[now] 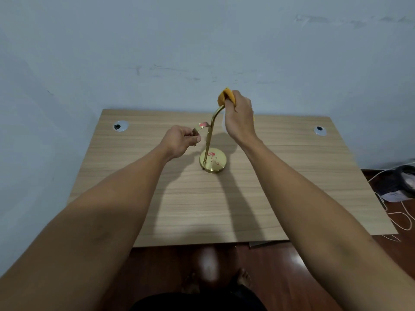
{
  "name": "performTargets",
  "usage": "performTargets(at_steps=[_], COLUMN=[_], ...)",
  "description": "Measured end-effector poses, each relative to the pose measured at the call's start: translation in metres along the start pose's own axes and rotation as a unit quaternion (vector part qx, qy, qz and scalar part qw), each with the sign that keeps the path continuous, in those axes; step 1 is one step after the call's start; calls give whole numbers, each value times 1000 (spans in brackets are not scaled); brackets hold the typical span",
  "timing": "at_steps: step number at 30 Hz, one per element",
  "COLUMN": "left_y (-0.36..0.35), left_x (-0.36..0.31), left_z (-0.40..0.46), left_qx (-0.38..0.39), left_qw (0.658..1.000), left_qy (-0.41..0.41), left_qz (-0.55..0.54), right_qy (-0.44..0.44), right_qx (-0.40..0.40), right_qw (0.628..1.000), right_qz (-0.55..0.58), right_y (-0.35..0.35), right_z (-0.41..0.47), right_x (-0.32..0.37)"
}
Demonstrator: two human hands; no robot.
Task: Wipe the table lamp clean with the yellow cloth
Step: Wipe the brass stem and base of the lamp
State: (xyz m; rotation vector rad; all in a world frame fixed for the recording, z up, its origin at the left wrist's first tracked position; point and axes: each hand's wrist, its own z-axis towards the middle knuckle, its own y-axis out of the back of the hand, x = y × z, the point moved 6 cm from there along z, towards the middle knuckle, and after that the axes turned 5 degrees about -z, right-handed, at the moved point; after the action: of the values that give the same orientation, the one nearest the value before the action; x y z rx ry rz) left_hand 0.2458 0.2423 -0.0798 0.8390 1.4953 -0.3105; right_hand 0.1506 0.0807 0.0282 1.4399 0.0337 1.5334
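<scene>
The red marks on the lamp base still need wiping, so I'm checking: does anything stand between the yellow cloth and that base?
Nothing visible does. The yellow cloth sits high on the curved arm in the right hand; the lamp base lies uncovered below, and the left hand holds the side hook, clear of it.

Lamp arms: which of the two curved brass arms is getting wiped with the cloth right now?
The taller arm, whose top is wrapped by the yellow cloth in the right hand. The left hand grips the shorter arm.

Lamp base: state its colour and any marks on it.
Shiny gold lamp base with red squiggly marks on top, seen in the head view.
</scene>
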Motion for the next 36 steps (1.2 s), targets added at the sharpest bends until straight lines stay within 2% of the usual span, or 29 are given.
performTargets(at_steps=[3, 5, 7, 9, 12, 14, 15, 18, 20, 22, 24, 27, 29, 36], left_y=[5, 8, 8, 7, 8, 8, 8, 7, 6, 5, 3, -1, -4, -7], left_x=[2, 2, 0, -2, -1, 0, 0, 1, 1, 0, -2, -7, -8, -11], left_z=[1, 1, 2, 1, 0, -1, -1, -3, -5, -7, -10, -16, -19, -22], left_qx=[-12, -15, -12, -11, -21, -29, -32, -41, -46, -47, -42, -33, -29, -31], left_qw=[1000, 1000, 1000, 1000, 1000, 1000, 999, 999, 998, 997, 997, 997, 997, 996], left_qy=[-1, 3, 5, 5, 2, -1, -3, -2, -2, 1, 7, 7, 2, -8], left_qz=[-7, -5, 0, 7, 0, -12, -18, -34, -43, -53, -67, -71, -68, -88], right_qy=[57, 43, -20, -94, -216, -243, -232, -142, -76, -11, 33, 69, 82, 184], right_qx=[28, 64, 92, 71, -30, -82, -108, -192, -219, -195, -131, -7, 39, 12], right_qw=[993, 993, 995, 975, 905, 870, 873, 924, 941, 955, 976, 994, 995, 975], right_qz=[-97, -91, 26, 189, 365, 421, 416, 300, 247, 224, 170, 80, 30, -121], right_y=[1, 2, 4, 10, 28, 37, 43, 51, 40, 17, -11, -51, -64, -66], right_z=[-5, -3, 2, 8, 17, 19, 18, -1, -25, -48, -68, -86, -91, -84], right_x=[1, -2, 0, 4, 2, 0, 0, 14, 27, 31, 27, 9, 0, 10])
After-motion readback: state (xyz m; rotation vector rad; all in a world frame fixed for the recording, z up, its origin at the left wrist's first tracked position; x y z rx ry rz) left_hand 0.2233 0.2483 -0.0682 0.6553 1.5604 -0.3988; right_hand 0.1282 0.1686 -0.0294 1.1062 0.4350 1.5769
